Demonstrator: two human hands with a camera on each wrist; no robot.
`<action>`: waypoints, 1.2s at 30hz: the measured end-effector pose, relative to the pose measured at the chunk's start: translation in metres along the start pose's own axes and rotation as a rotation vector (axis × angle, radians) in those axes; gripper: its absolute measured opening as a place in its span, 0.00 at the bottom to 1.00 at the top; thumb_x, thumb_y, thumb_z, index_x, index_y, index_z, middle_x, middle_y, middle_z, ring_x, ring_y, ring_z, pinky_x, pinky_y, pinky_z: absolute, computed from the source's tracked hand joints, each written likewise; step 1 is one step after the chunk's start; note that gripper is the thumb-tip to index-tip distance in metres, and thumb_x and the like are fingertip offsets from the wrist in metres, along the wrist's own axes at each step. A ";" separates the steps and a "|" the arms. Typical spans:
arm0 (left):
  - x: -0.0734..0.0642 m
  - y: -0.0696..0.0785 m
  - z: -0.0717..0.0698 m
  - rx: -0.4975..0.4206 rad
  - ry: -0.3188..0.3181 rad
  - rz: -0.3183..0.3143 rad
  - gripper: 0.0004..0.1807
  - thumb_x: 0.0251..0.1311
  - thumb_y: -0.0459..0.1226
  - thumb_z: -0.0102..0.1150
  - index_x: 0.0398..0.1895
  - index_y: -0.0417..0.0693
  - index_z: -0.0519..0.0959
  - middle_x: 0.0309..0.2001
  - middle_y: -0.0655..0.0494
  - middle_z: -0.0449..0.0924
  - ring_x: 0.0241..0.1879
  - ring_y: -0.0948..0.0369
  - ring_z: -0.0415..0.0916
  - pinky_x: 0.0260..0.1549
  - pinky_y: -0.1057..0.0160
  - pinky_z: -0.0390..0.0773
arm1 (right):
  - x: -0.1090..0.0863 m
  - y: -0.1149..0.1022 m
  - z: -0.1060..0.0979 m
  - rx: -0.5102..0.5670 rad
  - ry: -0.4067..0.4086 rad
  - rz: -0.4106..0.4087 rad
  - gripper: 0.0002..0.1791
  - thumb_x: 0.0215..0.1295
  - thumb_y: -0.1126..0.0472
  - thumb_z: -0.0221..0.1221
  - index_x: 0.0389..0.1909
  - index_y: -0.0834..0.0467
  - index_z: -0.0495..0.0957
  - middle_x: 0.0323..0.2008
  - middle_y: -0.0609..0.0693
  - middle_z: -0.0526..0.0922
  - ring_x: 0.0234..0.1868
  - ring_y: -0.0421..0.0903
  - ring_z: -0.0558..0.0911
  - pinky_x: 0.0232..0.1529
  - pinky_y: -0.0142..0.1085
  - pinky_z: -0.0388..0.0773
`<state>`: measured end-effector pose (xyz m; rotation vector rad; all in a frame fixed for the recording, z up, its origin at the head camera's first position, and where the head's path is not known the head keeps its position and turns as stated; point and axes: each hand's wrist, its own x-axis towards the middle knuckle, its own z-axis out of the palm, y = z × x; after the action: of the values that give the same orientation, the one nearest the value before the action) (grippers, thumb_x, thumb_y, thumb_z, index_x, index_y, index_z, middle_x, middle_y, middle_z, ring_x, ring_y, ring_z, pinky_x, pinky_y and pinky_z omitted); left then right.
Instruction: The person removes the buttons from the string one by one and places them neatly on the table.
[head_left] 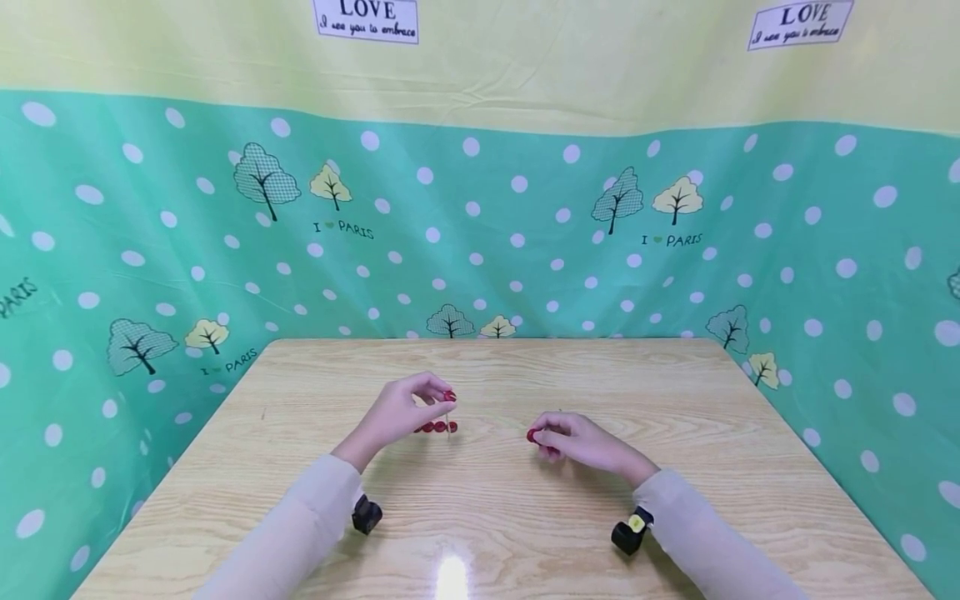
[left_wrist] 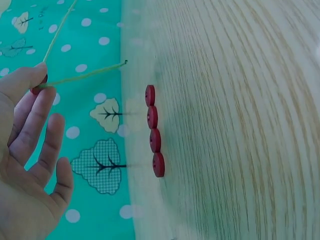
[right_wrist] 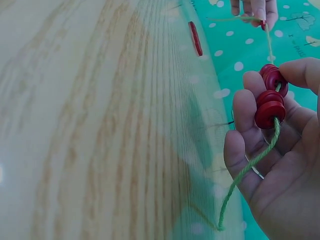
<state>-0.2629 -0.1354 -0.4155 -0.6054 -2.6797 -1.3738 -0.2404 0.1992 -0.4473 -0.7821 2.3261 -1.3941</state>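
My left hand (head_left: 401,410) is raised over the table and pinches a red button (left_wrist: 36,90) between thumb and index finger. A green string (left_wrist: 90,75) passes at that button, one end sticking out free. The other fingers are loosely spread. My right hand (head_left: 577,440) holds several red buttons (right_wrist: 270,115) threaded on the same string, thumb against the upper ones. From the lowest button the string's tail (right_wrist: 245,172) hangs down past the palm. Between the hands the string runs taut. On the table near my left hand, several loose red buttons (left_wrist: 155,140) lie in a row.
The light wooden table (head_left: 480,517) reaches back to a green and yellow patterned cloth (head_left: 480,208), which also hangs along both sides. Each wrist carries a small black camera, such as the left one (head_left: 367,515).
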 end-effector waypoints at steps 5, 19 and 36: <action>-0.001 -0.001 -0.004 -0.005 0.006 -0.002 0.11 0.58 0.46 0.72 0.42 0.60 0.84 0.36 0.65 0.83 0.39 0.60 0.78 0.35 0.57 0.79 | 0.000 0.000 0.000 0.004 0.003 -0.003 0.16 0.78 0.56 0.52 0.51 0.65 0.78 0.34 0.60 0.81 0.33 0.46 0.78 0.35 0.38 0.77; -0.005 -0.006 -0.013 0.003 0.030 -0.021 0.11 0.59 0.45 0.72 0.43 0.58 0.84 0.36 0.64 0.83 0.39 0.60 0.78 0.34 0.57 0.76 | 0.001 0.000 0.001 -0.013 0.004 -0.002 0.16 0.79 0.55 0.51 0.50 0.65 0.78 0.33 0.61 0.81 0.32 0.44 0.78 0.35 0.38 0.77; -0.006 -0.014 -0.024 0.014 0.056 -0.032 0.12 0.59 0.46 0.72 0.44 0.58 0.84 0.37 0.64 0.84 0.40 0.60 0.79 0.39 0.55 0.76 | 0.001 0.000 0.000 -0.011 0.007 -0.033 0.17 0.79 0.55 0.50 0.50 0.66 0.77 0.33 0.63 0.80 0.31 0.44 0.78 0.34 0.38 0.77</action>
<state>-0.2658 -0.1633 -0.4134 -0.5163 -2.6638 -1.3577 -0.2407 0.1986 -0.4473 -0.8235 2.3378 -1.4014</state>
